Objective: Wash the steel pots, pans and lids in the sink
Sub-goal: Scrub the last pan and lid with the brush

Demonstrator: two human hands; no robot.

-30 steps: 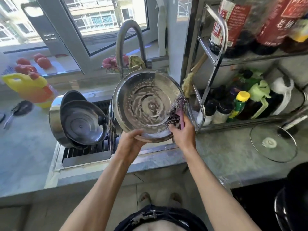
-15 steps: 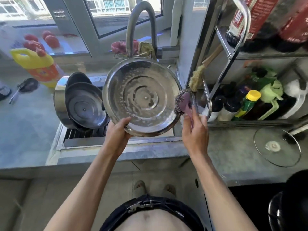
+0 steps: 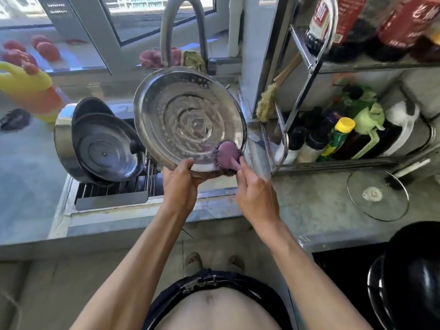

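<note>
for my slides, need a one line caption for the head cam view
Left hand tilts a perforated steel pan over the sink while right hand scrubs its lower rim with a purple scrubber.

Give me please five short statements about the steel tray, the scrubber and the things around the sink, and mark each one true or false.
1. The left hand holds the perforated steel tray by its lower rim. True.
2. The right hand is empty. False: it grips a purple scrubber, which touches the tray's lower right part.
3. The tray lies flat on the sink bottom. False: it is held up and tilted toward the camera.
4. A steel pot with a lid leaning in it stands left of the tray. True.
5. The glass lid rests in the sink. False: it lies on the counter to the right.
</note>
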